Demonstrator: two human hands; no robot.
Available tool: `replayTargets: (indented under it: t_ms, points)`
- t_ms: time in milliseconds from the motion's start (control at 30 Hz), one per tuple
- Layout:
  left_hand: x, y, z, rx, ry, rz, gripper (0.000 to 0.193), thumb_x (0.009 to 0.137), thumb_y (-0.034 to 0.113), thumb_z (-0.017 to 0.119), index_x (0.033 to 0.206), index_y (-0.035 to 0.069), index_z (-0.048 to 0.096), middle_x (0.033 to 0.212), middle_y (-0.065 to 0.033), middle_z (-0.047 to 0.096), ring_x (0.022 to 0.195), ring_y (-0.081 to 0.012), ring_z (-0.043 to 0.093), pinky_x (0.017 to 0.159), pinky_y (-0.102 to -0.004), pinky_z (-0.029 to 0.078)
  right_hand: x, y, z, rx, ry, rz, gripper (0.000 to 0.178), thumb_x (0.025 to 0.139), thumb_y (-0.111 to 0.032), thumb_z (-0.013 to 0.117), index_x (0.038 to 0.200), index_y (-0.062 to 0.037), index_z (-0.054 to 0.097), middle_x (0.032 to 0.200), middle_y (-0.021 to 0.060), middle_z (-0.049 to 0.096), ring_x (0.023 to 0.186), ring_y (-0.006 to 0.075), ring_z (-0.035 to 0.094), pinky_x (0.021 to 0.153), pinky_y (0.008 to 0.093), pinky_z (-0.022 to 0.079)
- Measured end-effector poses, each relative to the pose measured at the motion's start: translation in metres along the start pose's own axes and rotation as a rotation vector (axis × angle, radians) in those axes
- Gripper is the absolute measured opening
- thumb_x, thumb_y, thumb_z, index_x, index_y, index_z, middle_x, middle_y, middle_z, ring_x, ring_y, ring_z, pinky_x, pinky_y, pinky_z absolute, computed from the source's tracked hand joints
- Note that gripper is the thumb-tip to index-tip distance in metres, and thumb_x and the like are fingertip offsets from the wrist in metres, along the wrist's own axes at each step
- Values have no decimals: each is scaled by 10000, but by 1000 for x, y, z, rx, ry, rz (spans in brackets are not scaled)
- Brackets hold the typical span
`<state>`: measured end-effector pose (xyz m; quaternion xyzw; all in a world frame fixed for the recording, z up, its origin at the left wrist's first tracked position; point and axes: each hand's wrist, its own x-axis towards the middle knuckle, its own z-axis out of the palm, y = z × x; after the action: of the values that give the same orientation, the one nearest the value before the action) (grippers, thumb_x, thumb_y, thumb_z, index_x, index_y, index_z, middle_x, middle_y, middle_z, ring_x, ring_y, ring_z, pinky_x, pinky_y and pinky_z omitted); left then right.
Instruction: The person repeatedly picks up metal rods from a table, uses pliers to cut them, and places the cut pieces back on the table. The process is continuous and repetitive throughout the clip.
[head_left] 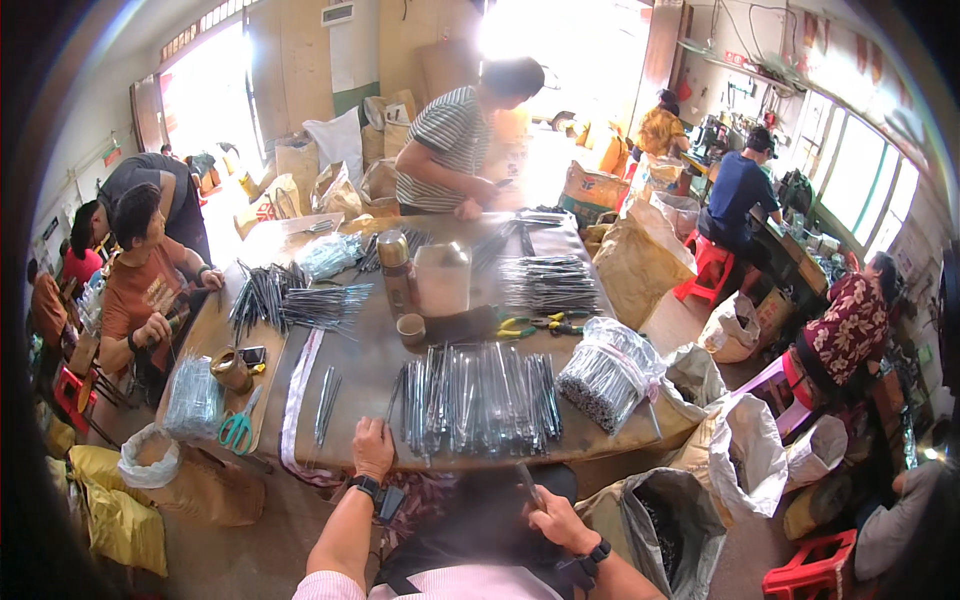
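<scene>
My left hand [373, 448] rests at the table's near edge, its fingers closed on a thin metal rod [393, 398] that points away from me. Just right of it lies a wide pile of thin metal rods [480, 400], some with a clear, shiny look. Over my lap, my right hand [562, 522] is closed around a dark slim tool [527, 484]; its kind is too unclear to name. A few loose rods [327, 405] lie to the left of my left hand. A tied bundle of rods [610, 377] stands right of the pile.
Pliers with yellow-green handles [516, 328], a flask [397, 272], a clear container [442, 280] and more rods [550, 284] occupy the table [350, 365]. Scissors [238, 430] lie at left. A person [455, 140] stands opposite; others sit around. Open sacks [660, 530] crowd my right.
</scene>
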<state>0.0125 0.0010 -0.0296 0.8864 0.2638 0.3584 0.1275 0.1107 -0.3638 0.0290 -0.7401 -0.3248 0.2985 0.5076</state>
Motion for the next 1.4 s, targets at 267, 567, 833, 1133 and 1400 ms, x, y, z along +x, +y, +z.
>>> replayTargets:
  t_ms: [267,567,833,1133,1400]
  points:
    - [-2,5,-3,-41,-47,-92,125,832,145,616,891,35,608,888,-170,554,906,-375,545,757,-460,472,-6,-25,-12,446,-138,158,480,805,-10,473,1284,6,497,834,85,608,632,129,569,561,257,472]
    - [-7,-5,6,-4,11,-58,114,845,144,604,882,38,583,903,-176,548,906,-375,549,768,-470,480,-28,-59,-13,630,-258,90,515,761,14,448,1271,80,466,831,151,616,661,205,608,598,306,499]
    - [-5,-6,7,0,4,-24,92,854,107,588,904,29,590,877,-181,553,871,-381,550,757,-458,473,-28,-63,-9,553,-167,106,514,753,-4,447,1259,85,472,809,146,616,649,192,606,585,297,492]
    - [-6,-5,10,16,38,-98,222,871,75,536,1085,21,559,940,-201,567,906,-393,561,774,-471,484,-15,-59,-7,603,-205,130,511,755,6,444,1260,72,475,794,132,607,613,188,591,570,295,491]
    - [-7,-4,8,-1,-22,-168,238,934,132,530,1161,63,516,1052,-232,492,844,-461,569,722,-511,482,-14,-49,-17,597,-158,176,494,747,-7,450,1236,51,494,784,136,621,598,200,605,541,295,501]
